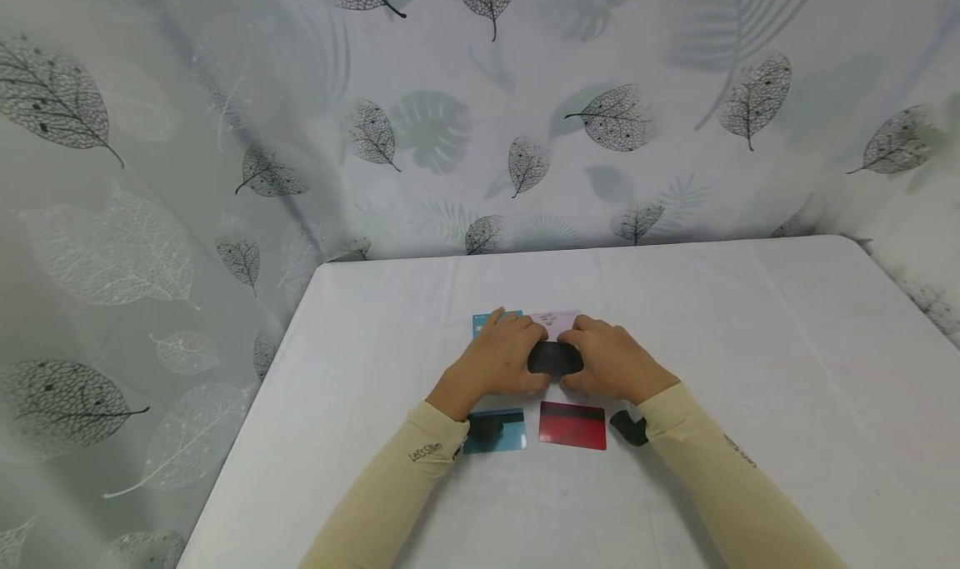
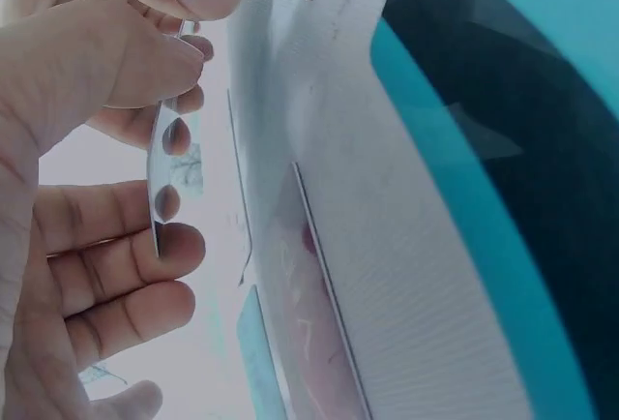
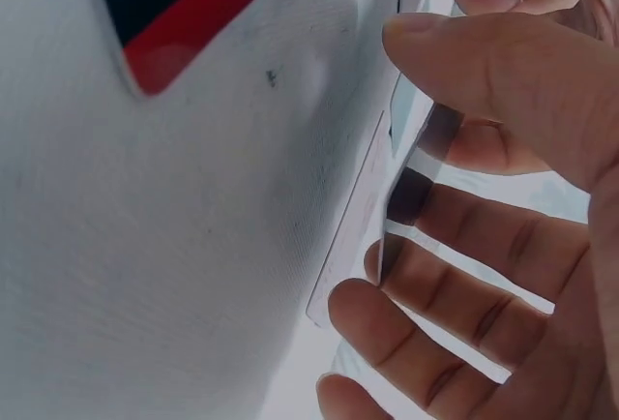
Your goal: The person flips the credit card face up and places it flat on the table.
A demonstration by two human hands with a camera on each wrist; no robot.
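Observation:
Between both hands is a thin, glossy dark card (image 1: 555,359), held just above the white table. My left hand (image 1: 504,356) pinches its left end between thumb and fingers. At the right end, my right hand (image 1: 611,361) has the same kind of pinch. Both wrist views show the card (image 3: 408,195) nearly edge-on, slightly bowed, its surface mirroring the fingertips; most of its face is hidden. Just beyond the hands lie a blue card (image 1: 480,326), partly covered by the left hand, and a pale pinkish card (image 1: 551,323).
Nearer the body, a light blue card (image 1: 513,436) with a dark stripe lies by the left wrist. Beside it is a red card (image 1: 572,436), also striped. Black wrist cameras (image 1: 632,430) hang below the sleeves. The white table (image 1: 750,344) reaches back to a leaf-patterned curtain (image 1: 450,136).

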